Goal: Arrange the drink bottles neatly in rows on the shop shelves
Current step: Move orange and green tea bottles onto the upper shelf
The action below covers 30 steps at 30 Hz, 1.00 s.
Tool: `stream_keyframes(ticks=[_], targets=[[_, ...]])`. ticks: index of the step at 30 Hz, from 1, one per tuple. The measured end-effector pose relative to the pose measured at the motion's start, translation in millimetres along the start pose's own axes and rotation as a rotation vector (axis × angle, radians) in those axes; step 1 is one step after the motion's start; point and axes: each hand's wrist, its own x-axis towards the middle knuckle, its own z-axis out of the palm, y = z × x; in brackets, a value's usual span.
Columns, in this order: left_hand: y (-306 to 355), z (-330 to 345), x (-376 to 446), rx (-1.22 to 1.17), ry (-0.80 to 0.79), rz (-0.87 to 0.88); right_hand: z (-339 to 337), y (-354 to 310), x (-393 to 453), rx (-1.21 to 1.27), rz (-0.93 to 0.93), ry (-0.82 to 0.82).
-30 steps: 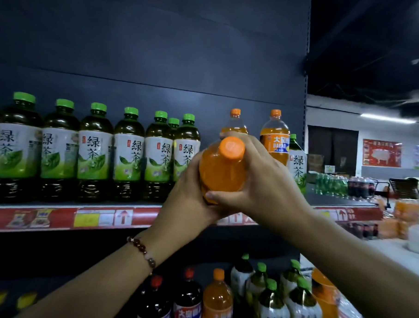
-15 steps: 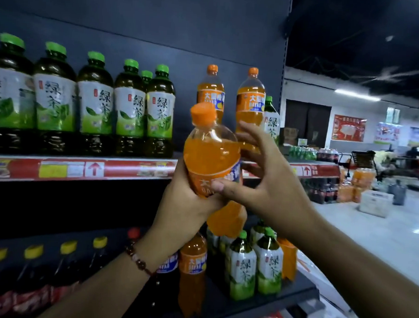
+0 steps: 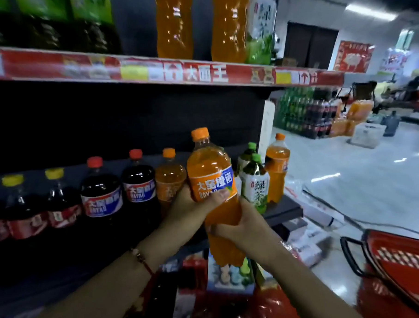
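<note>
I hold a large orange soda bottle (image 3: 211, 180) upright, tilted slightly left, in front of the middle shelf (image 3: 283, 206). My left hand (image 3: 189, 209) wraps its labelled waist from the left. My right hand (image 3: 242, 228) grips its lower body from the right. Behind it on the middle shelf stand another orange soda bottle (image 3: 169, 178), two red-capped cola bottles (image 3: 138, 182), yellow-capped dark bottles (image 3: 55, 197), green tea bottles (image 3: 254, 182) and one more orange bottle (image 3: 276, 171) at the shelf's right end.
The upper shelf (image 3: 174, 72), with a red price strip, carries two orange bottles (image 3: 174, 22) and green tea bottles (image 3: 261, 29). A red shopping basket (image 3: 395, 280) sits on the floor at lower right. Stacked drink packs (image 3: 306, 112) stand across the aisle.
Both hands brought the orange bottle down from the upper shelf level to the middle shelf level. The view dropped with it, and my right hand slid lower on the bottle.
</note>
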Motion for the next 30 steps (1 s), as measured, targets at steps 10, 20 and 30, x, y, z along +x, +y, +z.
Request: stream_keyframes(ticks=[10, 20, 30], targets=[[-86, 20, 37, 0.125, -0.043, -0.103, 1, 107, 21, 0.273, 0.155, 0.137], [-130, 41, 100, 0.652, 0.136, 0.138, -33, 131, 41, 0.353, 0.198, 0.307], [-158, 47, 136, 0.262, 0.14, -0.041, -39, 145, 49, 0.389, 0.237, 0.406]])
